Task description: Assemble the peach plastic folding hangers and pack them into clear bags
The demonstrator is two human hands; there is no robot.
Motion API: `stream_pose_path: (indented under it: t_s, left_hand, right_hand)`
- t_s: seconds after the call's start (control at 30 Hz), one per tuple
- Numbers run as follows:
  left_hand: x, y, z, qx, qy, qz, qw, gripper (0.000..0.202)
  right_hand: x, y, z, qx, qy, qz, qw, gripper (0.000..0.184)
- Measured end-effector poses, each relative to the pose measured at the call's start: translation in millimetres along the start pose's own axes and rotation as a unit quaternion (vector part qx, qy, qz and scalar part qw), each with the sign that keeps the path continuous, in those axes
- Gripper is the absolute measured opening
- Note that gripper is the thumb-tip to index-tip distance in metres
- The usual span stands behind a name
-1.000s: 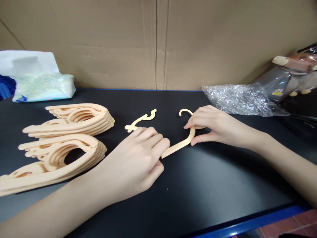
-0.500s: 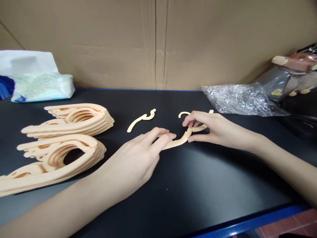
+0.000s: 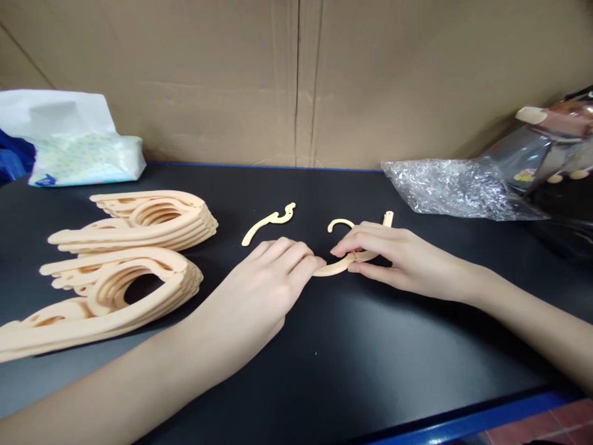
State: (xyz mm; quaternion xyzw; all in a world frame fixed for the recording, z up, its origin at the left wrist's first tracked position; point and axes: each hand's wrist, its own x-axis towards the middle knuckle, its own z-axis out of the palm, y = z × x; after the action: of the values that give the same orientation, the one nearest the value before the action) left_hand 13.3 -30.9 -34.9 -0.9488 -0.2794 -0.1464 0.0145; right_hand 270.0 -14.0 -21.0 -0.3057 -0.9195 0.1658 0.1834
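Observation:
My left hand point(image 3: 264, 287) and my right hand point(image 3: 389, 256) both pinch a thin peach-coloured hanger piece point(image 3: 334, 267) lying on the black table point(image 3: 370, 346). The left fingers close on its near end, the right fingers on the part by its small hook point(image 3: 340, 222). A second loose curved peach piece point(image 3: 269, 224) lies just beyond my left hand, untouched. Two stacks of peach hangers point(image 3: 134, 247) sit to the left of my left forearm.
A tissue pack point(image 3: 78, 157) stands at the back left. A crumpled clear plastic bag point(image 3: 454, 185) and a dark bag with peach parts point(image 3: 551, 142) lie at the back right. A cardboard wall point(image 3: 296, 74) closes the far side; the table's blue front edge point(image 3: 486, 417) is near.
The hanger piece has been turned flatter and drawn left; my hands have come closer together on it. My left hand has moved away from the loose curved piece.

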Motion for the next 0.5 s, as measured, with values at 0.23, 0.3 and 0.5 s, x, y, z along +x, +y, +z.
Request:
stream_pose_path:
  t_s: [0.23, 0.3, 0.5]
  left_hand:
    - [3.0, -3.1, -4.5, 0.025, 0.013, -0.013, 1.0, 0.044]
    - [2.2, -5.3, -3.0, 0.015, 0.015, -0.037, 0.999, 0.046]
    - [0.9, -10.4, 3.1, -0.09, 0.029, -0.085, 0.992, 0.039]
  right_hand:
    - [0.0, -3.6, 2.6, -0.074, 0.028, 0.021, 0.997, 0.033]
    - [0.3, -4.8, 3.6, -0.07, 0.034, 0.019, 0.997, 0.035]
    - [1.6, -13.6, 7.2, 0.045, 0.005, -0.016, 0.999, 0.03]
